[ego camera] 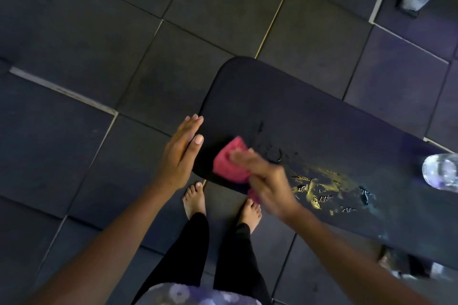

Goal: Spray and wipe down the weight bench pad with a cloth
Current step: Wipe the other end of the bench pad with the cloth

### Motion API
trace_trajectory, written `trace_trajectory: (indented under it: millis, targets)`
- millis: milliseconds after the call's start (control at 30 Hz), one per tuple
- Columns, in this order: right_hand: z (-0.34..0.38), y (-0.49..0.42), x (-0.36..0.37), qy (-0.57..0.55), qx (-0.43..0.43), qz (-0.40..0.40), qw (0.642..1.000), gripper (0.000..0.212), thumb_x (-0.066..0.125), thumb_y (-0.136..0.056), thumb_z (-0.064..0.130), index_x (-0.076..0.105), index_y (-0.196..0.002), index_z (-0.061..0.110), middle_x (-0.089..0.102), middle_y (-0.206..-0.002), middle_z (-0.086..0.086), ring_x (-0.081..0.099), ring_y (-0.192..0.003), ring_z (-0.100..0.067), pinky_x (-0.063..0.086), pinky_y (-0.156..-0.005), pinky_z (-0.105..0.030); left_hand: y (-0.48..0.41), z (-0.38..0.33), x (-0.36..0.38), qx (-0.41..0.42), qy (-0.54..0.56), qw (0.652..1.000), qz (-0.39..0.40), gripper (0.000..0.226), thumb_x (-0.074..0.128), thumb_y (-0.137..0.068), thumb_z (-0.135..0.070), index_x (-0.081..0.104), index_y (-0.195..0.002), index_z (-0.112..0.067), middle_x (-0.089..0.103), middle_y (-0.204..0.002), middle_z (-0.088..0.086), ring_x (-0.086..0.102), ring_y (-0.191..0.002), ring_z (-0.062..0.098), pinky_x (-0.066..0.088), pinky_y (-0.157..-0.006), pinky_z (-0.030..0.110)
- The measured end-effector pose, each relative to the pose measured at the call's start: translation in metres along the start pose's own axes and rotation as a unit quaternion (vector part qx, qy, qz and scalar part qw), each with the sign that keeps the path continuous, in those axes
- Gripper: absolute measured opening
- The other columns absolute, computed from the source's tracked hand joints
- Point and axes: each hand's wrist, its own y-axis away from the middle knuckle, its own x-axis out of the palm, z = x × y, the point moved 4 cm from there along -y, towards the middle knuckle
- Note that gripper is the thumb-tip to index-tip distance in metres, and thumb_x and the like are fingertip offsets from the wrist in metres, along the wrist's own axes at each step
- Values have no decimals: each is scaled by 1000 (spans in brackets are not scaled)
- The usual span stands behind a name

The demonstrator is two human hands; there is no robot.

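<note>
Near pad's left end, right hand (pixel 266 181) presses pink cloth (pixel 229 164) flat on bench pad (pixel 309 121), wiping; left hand (pixel 181 153) spread, empty. Next: wet patch (pixel 319 188) to right.

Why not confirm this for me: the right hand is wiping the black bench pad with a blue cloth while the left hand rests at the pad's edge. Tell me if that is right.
One detail is wrong: the cloth is pink, not blue. The head view shows the right hand pressing it on the black bench pad, while the left hand rests at the pad's edge.
</note>
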Motion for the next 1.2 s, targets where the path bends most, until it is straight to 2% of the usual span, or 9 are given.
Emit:
trace_trajectory:
  millis: [167, 267, 500, 667, 767, 900, 967, 1033, 1200]
  targets:
    - [-12, -35, -75, 89, -3, -160, 983, 63, 41, -78, -11, 54, -135, 13, 47, -141, 10, 48, -132, -28, 23, -119, -38, 10, -13, 21, 47, -43, 998, -17, 59, 25, -100, -46, 34, -146, -12, 32, -155, 3, 17, -147, 12, 22, -119, 45]
    - [-24, -60, -75, 171, -17, -70, 983, 63, 42, -74, -11, 54, -135, 3, 45, -143, -3, 32, -142, -26, 7, -119, -18, 12, -20, 33, 88, -81, 993, -1, 57, 25, -101, -45, 35, -146, -11, 33, -155, 5, 19, -147, 17, 20, -117, 55]
    - [-34, 8, -28, 216, -111, 123, 962, 59, 46, -76, -9, 58, -132, 6, 49, -145, -12, 33, -143, -23, 18, -122, -45, 13, -30, 53, 111, -117, 987, 7, 57, 25, -100, -43, 38, -145, -10, 33, -154, 4, 19, -147, 16, 14, -119, 50]
    - [-47, 53, -14, 186, -131, 151, 962, 52, 54, -78, -16, 64, -125, 5, 60, -135, -8, 41, -139, -20, 27, -119, -43, 15, -36, 69, 126, -131, 983, 26, 63, 20, -101, -51, 40, -144, -10, 35, -154, 4, 21, -147, 17, 11, -120, 48]
    - [-40, 59, -26, 106, -76, 93, 987, 50, 50, -76, -19, 68, -117, 1, 65, -128, -9, 48, -133, -16, 30, -117, -36, 18, -35, 77, 116, -115, 986, 26, 59, 23, -101, -47, 41, -144, -11, 36, -154, 3, 21, -147, 16, 13, -119, 50]
    - [-33, 51, -68, -17, 47, -138, 989, 57, 42, -75, -7, 66, -124, 9, 62, -129, 5, 61, -116, -17, 42, -100, -26, 20, -35, 72, 75, -48, 994, -58, 53, 28, -101, -37, 44, -141, -8, 41, -150, 7, 27, -145, 18, 23, -115, 55]
    - [-28, 30, -72, 16, 49, -186, 981, 55, 43, -79, -5, 60, -130, 9, 52, -136, 7, 50, -131, -21, 34, -110, -27, 18, -34, 66, 68, -31, 993, -93, 57, 26, -102, -43, 46, -140, -6, 43, -149, 9, 29, -144, 19, 27, -113, 56]
    - [-22, 3, -52, 67, 7, -104, 992, 56, 43, -77, -5, 59, -130, 3, 49, -140, -2, 37, -140, -23, 16, -121, -27, 18, -32, 61, 78, -30, 991, -106, 62, 24, -102, -47, 47, -138, -4, 45, -147, 11, 32, -143, 21, 31, -112, 55]
    - [-25, -5, 7, 202, -115, 104, 967, 49, 46, -74, -6, 70, -115, 3, 62, -131, -14, 41, -138, -33, 17, -119, -41, 19, -29, 52, 77, -37, 992, -96, 65, 24, -101, -51, 47, -137, -3, 47, -145, 12, 34, -142, 21, 33, -113, 46]
